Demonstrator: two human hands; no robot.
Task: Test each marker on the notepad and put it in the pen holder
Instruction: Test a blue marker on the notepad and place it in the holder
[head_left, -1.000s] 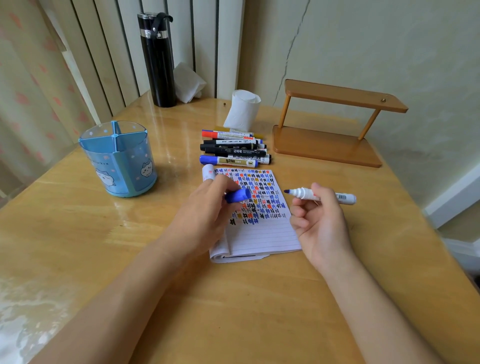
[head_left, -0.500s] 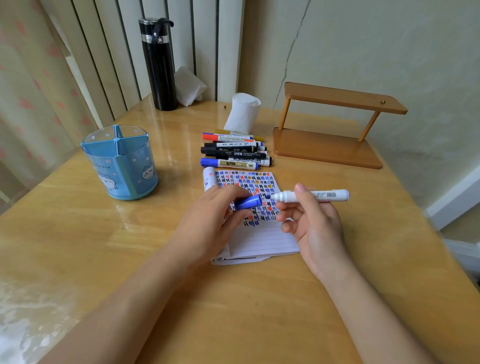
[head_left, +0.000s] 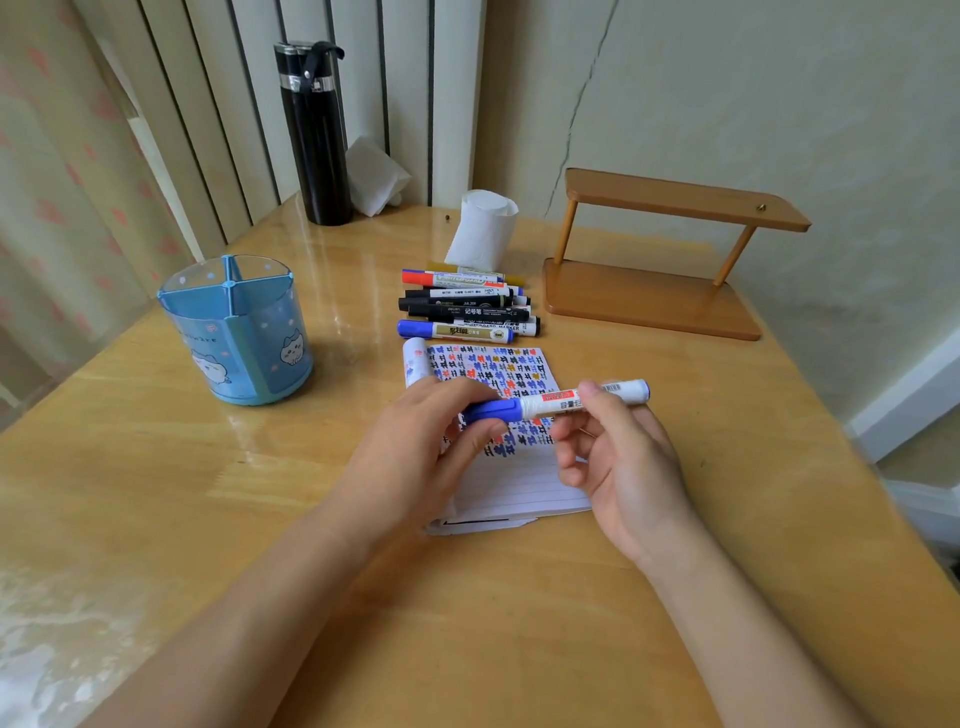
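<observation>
Firstly, tabletop (head_left: 156, 493): yellow wood, glossy, bearing all items.
Stand (head_left: 649, 306): wooden, two-tier, far right by the wall.
Holder (head_left: 244, 353): clear blue, four compartments, far left, well apart from the hands.
Flask (head_left: 314, 140): black, upright, at the back edge.
Notepad (head_left: 519, 483): centre, upper lines filled with blue, red and black marks.
Spare markers (head_left: 467, 306): capped, lying piled just beyond the notepad.
Left hand (head_left: 415, 457): grip pinching the cap.
Right hand (head_left: 623, 467): grip curled round the marker's barrel.
Marker (head_left: 566, 402): white, held level above the notepad, between both hands.
Cap (head_left: 493, 410): blue, against the marker's left end.
</observation>
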